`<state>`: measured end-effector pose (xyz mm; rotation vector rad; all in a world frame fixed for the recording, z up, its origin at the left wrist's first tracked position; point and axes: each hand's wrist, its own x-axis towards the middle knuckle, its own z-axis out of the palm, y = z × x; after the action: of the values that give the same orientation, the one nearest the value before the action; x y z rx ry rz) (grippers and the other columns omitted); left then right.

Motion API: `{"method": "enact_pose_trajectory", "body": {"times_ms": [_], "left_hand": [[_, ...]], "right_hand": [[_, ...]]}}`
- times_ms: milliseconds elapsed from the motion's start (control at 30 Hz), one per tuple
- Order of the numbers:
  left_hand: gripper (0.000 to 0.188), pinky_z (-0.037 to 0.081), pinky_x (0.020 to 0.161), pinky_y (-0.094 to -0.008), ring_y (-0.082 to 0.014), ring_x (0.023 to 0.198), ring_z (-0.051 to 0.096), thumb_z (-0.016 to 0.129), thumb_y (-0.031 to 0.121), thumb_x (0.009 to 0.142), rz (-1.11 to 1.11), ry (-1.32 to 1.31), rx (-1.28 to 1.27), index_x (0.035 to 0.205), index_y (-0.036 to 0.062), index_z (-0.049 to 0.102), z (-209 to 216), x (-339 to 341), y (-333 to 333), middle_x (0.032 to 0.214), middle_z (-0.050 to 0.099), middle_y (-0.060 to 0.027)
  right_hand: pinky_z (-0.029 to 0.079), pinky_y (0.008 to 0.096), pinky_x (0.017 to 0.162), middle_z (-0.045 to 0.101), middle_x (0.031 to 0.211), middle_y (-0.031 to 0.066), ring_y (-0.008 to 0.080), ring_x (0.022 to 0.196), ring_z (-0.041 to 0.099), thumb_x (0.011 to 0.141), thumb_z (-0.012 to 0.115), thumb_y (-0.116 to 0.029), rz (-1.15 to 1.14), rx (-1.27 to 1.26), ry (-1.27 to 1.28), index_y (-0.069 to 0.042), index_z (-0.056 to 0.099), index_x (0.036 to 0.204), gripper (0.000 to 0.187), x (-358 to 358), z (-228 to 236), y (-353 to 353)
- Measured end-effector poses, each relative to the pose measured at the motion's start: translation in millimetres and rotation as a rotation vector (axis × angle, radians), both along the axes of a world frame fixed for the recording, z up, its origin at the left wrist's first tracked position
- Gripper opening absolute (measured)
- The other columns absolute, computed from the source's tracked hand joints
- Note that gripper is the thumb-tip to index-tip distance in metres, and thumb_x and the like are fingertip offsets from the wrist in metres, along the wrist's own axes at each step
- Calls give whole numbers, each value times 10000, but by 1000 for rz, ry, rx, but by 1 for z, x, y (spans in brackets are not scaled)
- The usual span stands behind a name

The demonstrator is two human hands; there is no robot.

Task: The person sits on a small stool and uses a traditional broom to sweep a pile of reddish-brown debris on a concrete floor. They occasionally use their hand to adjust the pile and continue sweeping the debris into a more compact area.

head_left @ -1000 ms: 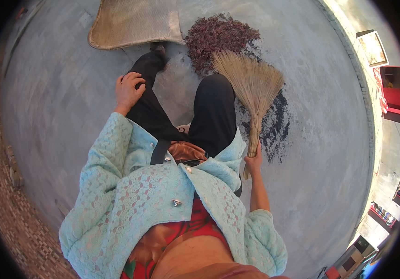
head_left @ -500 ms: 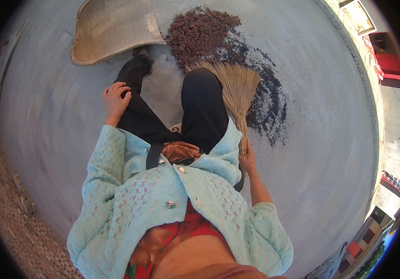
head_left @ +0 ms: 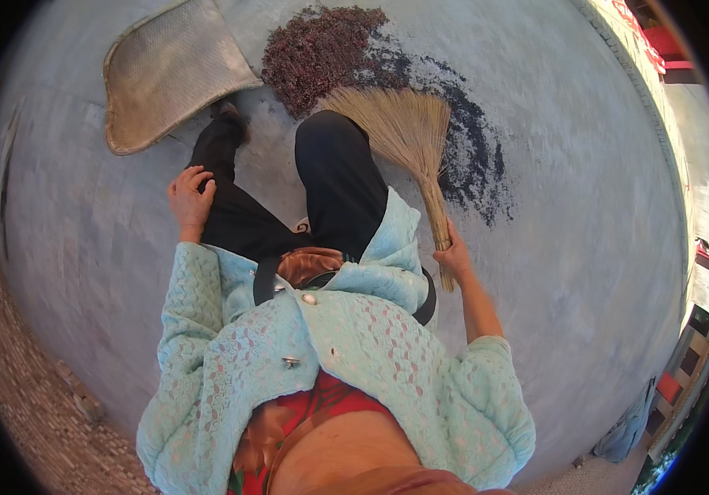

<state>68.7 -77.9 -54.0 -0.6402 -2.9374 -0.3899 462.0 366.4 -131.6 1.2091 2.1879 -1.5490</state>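
My right hand point(head_left: 455, 254) is wrapped round the handle of a straw broom point(head_left: 410, 130). The broom's fanned bristles rest on the concrete floor, beside my right knee. Their far edge touches a heap of dark red, dried-looking plant bits point(head_left: 315, 56). Small black grains point(head_left: 476, 153) lie scattered to the right of the bristles, some of them behind the broom. On my left leg lies my left hand point(head_left: 189, 198), fingers loosely bent over the black trousers and holding nothing.
A large woven scoop-shaped basket point(head_left: 174, 76) lies on the floor at the far left, near my left foot. A brick-patterned strip point(head_left: 32, 404) borders the floor at lower left. Bluish cloth point(head_left: 625, 425) lies at lower right, and a pale ledge runs along the right.
The broom handle and my right hand have swung out to the right, away from my body, and more of the handle shows. My left hand stays on my leg. The view has shifted slightly.
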Motion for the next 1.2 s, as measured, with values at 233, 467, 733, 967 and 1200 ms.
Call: {"method": "enact_pose_trajectory", "body": {"times_ms": [233,467,733,967,1200], "left_hand": [[160,341,1016,-380,-148,1163,543,677,247,777,2,-6,33,918,184,718,-1,3,9,1145,647,40],[165,325,1033,-414,-164,1177,534,673,244,767,19,-14,86,907,171,718,1,6,0,1143,648,25],[191,285,1081,-474,-162,1224,504,649,286,761,98,-26,66,895,175,727,4,12,-2,1164,648,22],[173,289,1074,-478,-164,1200,520,655,272,762,139,9,131,876,162,726,5,19,-9,1140,657,16],[167,311,1047,-456,-169,1175,535,653,264,768,180,48,215,868,152,726,3,23,-26,1122,664,11]], "right_hand": [[504,297,796,624,1117,81,181,872,598,584,670,-37,-41,-39,56,-167,309,1500,993,-22,-21,2],[499,280,700,599,1064,58,157,809,566,584,640,-4,9,-40,108,-157,315,1496,979,-32,27,16],[506,285,585,555,886,35,142,670,565,602,620,9,-67,-222,120,-118,305,1488,948,-20,59,7],[499,278,544,557,827,37,146,625,572,650,608,12,-91,-237,349,-89,327,1457,861,-52,80,-8],[489,273,588,564,834,33,128,664,561,686,642,-17,-69,-21,363,-21,483,1216,554,-113,74,-16]]}}
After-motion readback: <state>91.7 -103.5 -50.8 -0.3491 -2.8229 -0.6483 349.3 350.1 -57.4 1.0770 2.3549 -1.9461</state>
